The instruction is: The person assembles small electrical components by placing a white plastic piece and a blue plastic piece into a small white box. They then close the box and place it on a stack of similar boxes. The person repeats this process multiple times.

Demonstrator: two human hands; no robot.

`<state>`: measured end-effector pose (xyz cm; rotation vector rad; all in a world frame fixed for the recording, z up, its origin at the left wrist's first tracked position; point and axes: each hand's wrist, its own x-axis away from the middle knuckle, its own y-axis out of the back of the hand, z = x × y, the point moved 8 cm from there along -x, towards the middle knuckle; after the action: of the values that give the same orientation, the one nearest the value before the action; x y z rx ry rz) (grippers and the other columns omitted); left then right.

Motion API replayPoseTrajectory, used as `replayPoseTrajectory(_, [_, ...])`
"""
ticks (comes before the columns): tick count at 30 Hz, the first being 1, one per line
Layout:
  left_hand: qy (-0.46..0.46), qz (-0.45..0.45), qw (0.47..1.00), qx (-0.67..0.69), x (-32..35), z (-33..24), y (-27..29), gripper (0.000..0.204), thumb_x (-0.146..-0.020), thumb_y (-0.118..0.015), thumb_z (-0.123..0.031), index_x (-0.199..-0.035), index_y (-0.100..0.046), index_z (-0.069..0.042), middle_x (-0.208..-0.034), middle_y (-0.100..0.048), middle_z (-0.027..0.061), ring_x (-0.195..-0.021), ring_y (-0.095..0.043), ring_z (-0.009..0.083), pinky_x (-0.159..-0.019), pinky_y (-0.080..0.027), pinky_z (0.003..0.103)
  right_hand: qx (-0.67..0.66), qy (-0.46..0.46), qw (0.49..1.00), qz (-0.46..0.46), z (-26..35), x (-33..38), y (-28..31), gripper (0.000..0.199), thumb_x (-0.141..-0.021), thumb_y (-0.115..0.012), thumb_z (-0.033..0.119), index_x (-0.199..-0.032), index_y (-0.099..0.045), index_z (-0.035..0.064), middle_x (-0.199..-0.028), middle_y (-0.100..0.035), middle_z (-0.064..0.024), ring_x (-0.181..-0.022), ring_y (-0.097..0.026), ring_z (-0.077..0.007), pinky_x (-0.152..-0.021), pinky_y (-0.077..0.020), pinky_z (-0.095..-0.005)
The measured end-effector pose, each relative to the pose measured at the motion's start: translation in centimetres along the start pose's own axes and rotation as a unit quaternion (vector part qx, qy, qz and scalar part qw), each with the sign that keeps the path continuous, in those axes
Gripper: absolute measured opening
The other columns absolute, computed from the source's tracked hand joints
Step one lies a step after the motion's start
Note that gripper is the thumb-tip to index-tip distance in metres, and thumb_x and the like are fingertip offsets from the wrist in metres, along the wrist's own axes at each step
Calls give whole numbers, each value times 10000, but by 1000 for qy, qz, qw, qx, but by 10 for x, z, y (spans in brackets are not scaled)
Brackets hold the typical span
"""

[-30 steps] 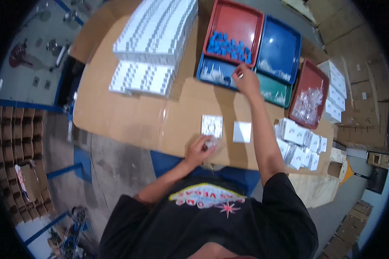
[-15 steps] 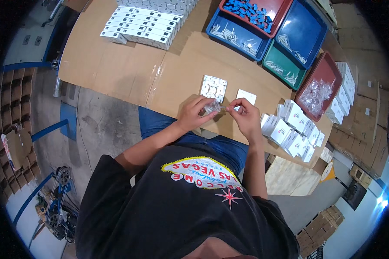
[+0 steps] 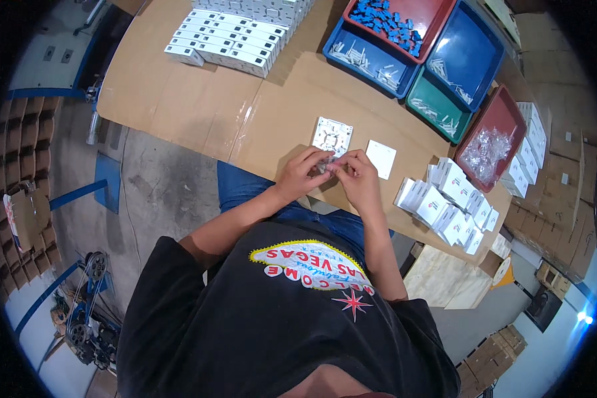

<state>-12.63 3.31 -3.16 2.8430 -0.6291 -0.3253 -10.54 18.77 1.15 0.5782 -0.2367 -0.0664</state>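
Currently, left hand (image 3: 303, 174) and right hand (image 3: 355, 176) meet fingertip to fingertip at the near edge of the cardboard-covered table (image 3: 179, 99), pinching a small pale part (image 3: 328, 164) too small to identify. Just beyond lie a white square plate with holes (image 3: 331, 135) and a plain white square cover (image 3: 381, 159). Further off: small white boxes (image 3: 448, 205), blue tray (image 3: 371, 56), green tray (image 3: 438, 106), red tray (image 3: 491, 142).
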Motion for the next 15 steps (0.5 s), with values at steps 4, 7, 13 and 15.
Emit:
replayPoseTrajectory(4, [-19, 5, 1000, 10, -3, -5, 1, 479, -847, -803, -64, -1309, -678, -36, -1105, -658, 92, -888, -663, 165, -716, -551, 276, 49, -31, 996, 66, 7, 5, 5, 177, -865, -807, 156, -989, -766, 37, -975, -677, -76, -726, -650, -202, -675, -515, -321])
replayPoseTrajectory(7, [-16, 17, 999, 25, -9, -15, 3, 451, -874, -802, -88, -1306, -681, -37, -1115, -664, 82, -925, -662, 149, -735, -543, 261, 5, -24, 995, 94, -5, 2, 9, 175, -908, -771, 128, -1040, -757, 16, -986, -686, -88, -778, -677, -189, -713, -532, -310])
replayPoseTrajectory(13, [180, 77, 962, 191, -12, 2, -8, 270, -973, -730, -122, -1219, -717, -11, -1064, -696, 57, -950, -656, 110, -818, -522, 249, -86, 29, 988, 129, 10, 2, 21, 168, -961, -722, 97, -1082, -737, -17, -976, -700, -98, -798, -672, -162, -737, -535, -293])
replayPoseTrajectory(15, [176, 101, 965, 169, -17, -1, -7, 202, -999, -700, -123, -1152, -735, 4, -1030, -702, 53, -937, -654, 104, -843, -517, 251, -105, 19, 984, 142, 10, 1, 22, 169, -956, -728, 111, -1078, -738, -6, -947, -705, -84, -787, -663, -155, -725, -528, -291])
